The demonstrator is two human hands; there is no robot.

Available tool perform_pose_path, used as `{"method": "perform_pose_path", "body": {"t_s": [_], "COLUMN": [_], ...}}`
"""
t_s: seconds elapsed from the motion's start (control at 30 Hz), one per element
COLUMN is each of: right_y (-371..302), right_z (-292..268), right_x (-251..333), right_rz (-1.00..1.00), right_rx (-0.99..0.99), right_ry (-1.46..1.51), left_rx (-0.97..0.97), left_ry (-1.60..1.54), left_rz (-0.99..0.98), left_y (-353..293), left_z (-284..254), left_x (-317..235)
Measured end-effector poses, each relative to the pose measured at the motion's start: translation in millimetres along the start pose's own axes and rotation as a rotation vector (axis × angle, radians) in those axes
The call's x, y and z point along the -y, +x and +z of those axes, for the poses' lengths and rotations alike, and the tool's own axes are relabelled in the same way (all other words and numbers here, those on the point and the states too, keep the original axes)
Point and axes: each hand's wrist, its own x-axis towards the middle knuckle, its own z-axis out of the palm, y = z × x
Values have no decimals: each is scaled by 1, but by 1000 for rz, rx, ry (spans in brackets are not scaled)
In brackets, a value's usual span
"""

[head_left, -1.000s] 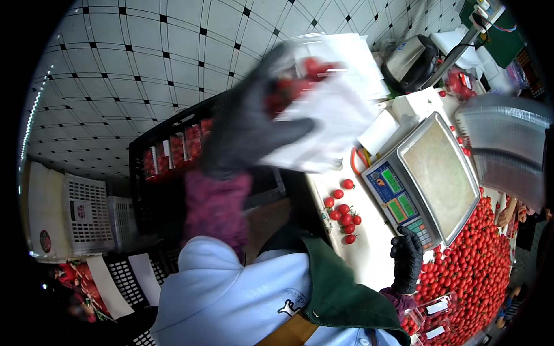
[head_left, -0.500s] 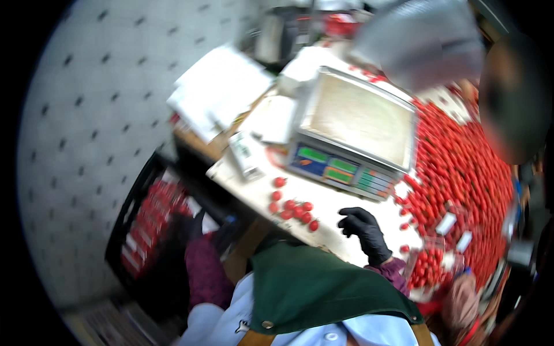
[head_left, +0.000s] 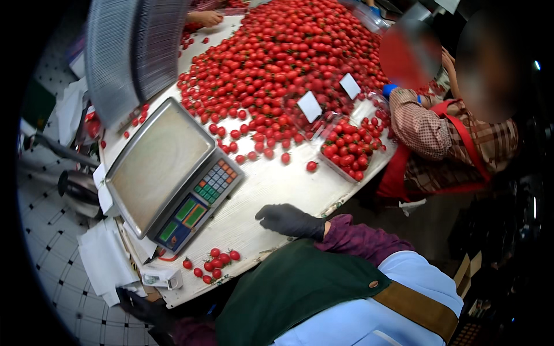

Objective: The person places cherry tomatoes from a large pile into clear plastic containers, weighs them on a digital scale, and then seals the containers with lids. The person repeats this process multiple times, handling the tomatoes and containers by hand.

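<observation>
My right hand (head_left: 291, 222), in a black glove, rests over the near edge of the white table (head_left: 277, 193). Its fingers are loosely extended and nothing shows in them. At the lower left, my left hand (head_left: 141, 307), also black-gloved, is beside the table corner, near a small white box-like device (head_left: 163, 278). Its fingers look apart, with nothing visible in them, though that area is dark. Between the hands lies a small group of cherry tomatoes (head_left: 216, 262). A digital scale (head_left: 161, 161) with a bare metal pan stands just beyond them.
A large heap of cherry tomatoes (head_left: 288, 63) covers the far table. To the right sits a clear plastic tub (head_left: 340, 167) filled with tomatoes. Stacked clear containers (head_left: 138, 52) rise at the far left. Another person's checked sleeve (head_left: 420, 124) is at the right; white papers (head_left: 104, 254) lie left.
The view has swung to the right, so the heap and filled tub appear nearer the middle. My left hand has come away from the black crate of packed boxes to the table corner.
</observation>
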Motion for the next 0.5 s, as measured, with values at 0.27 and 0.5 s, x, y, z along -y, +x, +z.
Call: {"method": "perform_pose_path", "body": {"t_s": [0.27,0.5], "right_y": [-85,-110], "right_z": [-95,-190], "right_x": [-100,-200], "right_rz": [78,319], "right_rx": [-1025,-1150], "right_ry": [495,917], "left_rx": [1222,1475], "left_ry": [-551,-651], "left_rz": [-324,-742], "left_y": [-111,-233], "left_z": [237,364], "left_x": [-173,-206]}}
